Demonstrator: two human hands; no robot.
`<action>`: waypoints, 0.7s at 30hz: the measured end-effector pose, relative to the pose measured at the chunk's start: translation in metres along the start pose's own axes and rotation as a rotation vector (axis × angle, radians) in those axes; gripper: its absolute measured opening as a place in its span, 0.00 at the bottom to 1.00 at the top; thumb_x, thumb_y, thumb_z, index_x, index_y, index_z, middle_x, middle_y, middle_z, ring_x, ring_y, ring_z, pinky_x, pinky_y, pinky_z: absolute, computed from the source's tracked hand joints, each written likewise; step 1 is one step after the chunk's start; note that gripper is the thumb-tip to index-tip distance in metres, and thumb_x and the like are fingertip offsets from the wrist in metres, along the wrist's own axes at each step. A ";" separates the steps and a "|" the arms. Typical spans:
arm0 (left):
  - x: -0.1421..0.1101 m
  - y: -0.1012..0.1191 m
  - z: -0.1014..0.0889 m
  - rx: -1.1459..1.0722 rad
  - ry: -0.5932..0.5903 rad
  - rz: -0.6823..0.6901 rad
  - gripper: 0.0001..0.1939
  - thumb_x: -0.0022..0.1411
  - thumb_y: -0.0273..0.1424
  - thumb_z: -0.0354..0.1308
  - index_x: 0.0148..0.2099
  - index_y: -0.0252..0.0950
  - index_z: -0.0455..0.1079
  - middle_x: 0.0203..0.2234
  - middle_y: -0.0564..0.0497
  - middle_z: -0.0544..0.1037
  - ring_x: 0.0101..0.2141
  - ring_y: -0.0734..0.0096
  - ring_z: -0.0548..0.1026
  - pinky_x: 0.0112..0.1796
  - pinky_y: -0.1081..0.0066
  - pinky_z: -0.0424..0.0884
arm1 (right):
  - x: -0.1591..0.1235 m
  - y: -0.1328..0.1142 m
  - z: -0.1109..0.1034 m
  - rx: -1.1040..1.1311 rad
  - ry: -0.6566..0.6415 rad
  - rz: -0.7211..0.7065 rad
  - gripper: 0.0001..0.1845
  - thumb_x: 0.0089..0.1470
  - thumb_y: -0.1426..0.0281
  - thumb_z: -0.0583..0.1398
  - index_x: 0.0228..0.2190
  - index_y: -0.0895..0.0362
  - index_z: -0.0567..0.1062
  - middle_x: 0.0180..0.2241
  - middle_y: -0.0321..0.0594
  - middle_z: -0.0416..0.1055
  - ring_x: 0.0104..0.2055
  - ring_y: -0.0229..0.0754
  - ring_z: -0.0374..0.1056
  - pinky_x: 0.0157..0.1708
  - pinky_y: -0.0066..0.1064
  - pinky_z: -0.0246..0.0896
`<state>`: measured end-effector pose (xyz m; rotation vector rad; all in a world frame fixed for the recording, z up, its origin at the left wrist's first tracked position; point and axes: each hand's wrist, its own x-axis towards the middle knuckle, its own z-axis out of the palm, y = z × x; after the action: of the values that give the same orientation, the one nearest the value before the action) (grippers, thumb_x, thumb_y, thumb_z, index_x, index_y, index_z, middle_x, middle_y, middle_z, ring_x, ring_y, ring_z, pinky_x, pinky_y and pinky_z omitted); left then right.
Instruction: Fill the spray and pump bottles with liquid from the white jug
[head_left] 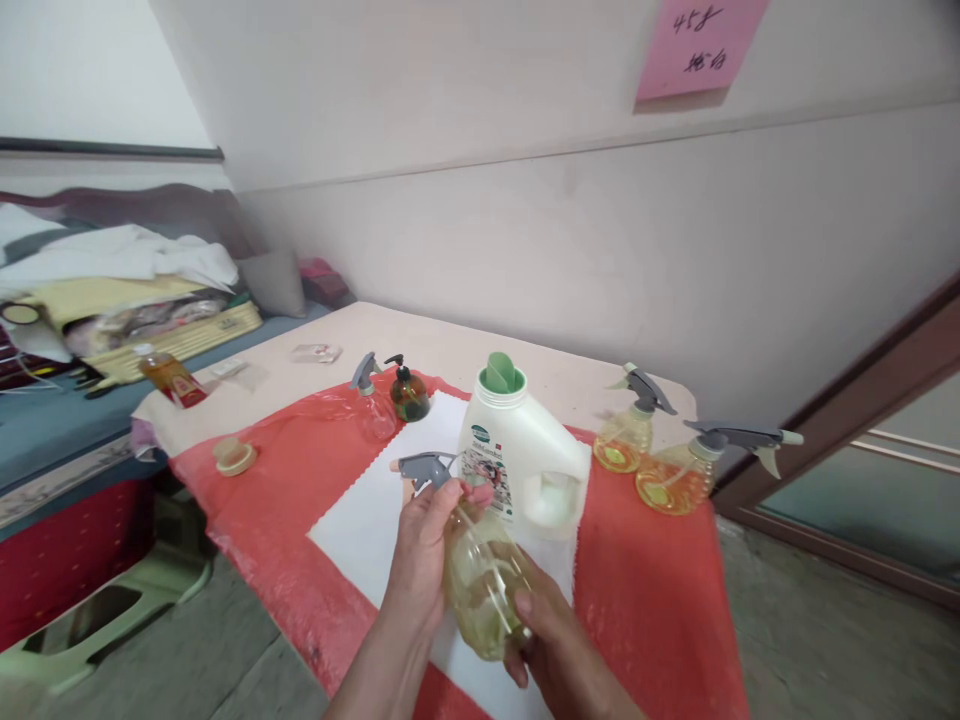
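A clear, yellowish spray bottle (487, 585) is held tilted above the white cloth (360, 530). My left hand (431, 540) grips its neck, just below the grey trigger head (427, 468). Around the lower part of the bottle wraps my right hand (551, 620), fingers closed on its side. A thin tube shows inside the bottle. Right behind it stands a large white detergent jug (551, 470) with a handle; a green spout (501, 374) shows in its open mouth.
Two spray bottles with yellow liquid (624, 440) (675, 480) stand at the right. Behind left are a clear spray bottle (375, 412) and a dark pump bottle (409, 395). A cap (234, 457) lies on the red cover (277, 500). An amber bottle (171, 375) sits near the left edge.
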<state>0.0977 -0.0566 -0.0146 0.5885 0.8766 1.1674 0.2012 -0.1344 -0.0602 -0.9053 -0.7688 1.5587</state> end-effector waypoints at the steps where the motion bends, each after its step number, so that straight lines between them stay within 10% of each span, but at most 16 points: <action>1: -0.001 0.000 0.000 -0.009 -0.002 -0.008 0.15 0.52 0.39 0.66 0.34 0.33 0.72 0.32 0.43 0.81 0.39 0.58 0.79 0.40 0.67 0.72 | -0.001 0.003 0.000 0.086 -0.011 0.029 0.30 0.46 0.47 0.61 0.44 0.55 0.68 0.26 0.33 0.65 0.18 0.30 0.52 0.12 0.22 0.38; 8: 0.001 0.003 -0.003 -0.026 -0.001 -0.039 0.16 0.50 0.39 0.67 0.35 0.32 0.71 0.31 0.42 0.81 0.40 0.57 0.79 0.39 0.66 0.72 | 0.002 0.017 -0.002 0.300 -0.025 0.145 0.31 0.49 0.43 0.58 0.42 0.57 0.72 0.25 0.36 0.70 0.16 0.29 0.55 0.15 0.22 0.46; 11: 0.001 0.005 -0.005 0.037 0.018 0.023 0.17 0.49 0.40 0.67 0.35 0.33 0.72 0.33 0.43 0.81 0.41 0.56 0.78 0.42 0.64 0.72 | 0.002 -0.002 -0.008 0.037 -0.089 0.000 0.34 0.49 0.46 0.60 0.50 0.55 0.68 0.40 0.43 0.73 0.38 0.43 0.70 0.34 0.32 0.64; 14: 0.000 0.002 -0.006 0.293 0.014 0.121 0.18 0.48 0.40 0.68 0.38 0.34 0.75 0.36 0.43 0.81 0.42 0.54 0.77 0.42 0.62 0.72 | 0.000 -0.020 -0.015 -0.378 -0.046 -0.115 0.46 0.38 0.53 0.70 0.56 0.51 0.62 0.58 0.45 0.62 0.60 0.53 0.57 0.57 0.45 0.53; 21: -0.016 -0.017 0.001 0.668 -0.181 0.295 0.15 0.37 0.35 0.73 0.31 0.39 0.78 0.32 0.44 0.81 0.47 0.45 0.74 0.48 0.58 0.69 | -0.007 -0.021 -0.019 -0.909 0.197 -0.428 0.43 0.32 0.74 0.67 0.53 0.51 0.63 0.51 0.45 0.67 0.53 0.54 0.63 0.52 0.46 0.59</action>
<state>0.1049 -0.0766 -0.0231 1.3845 1.0453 1.0466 0.2281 -0.1375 -0.0505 -1.3932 -1.4541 0.6909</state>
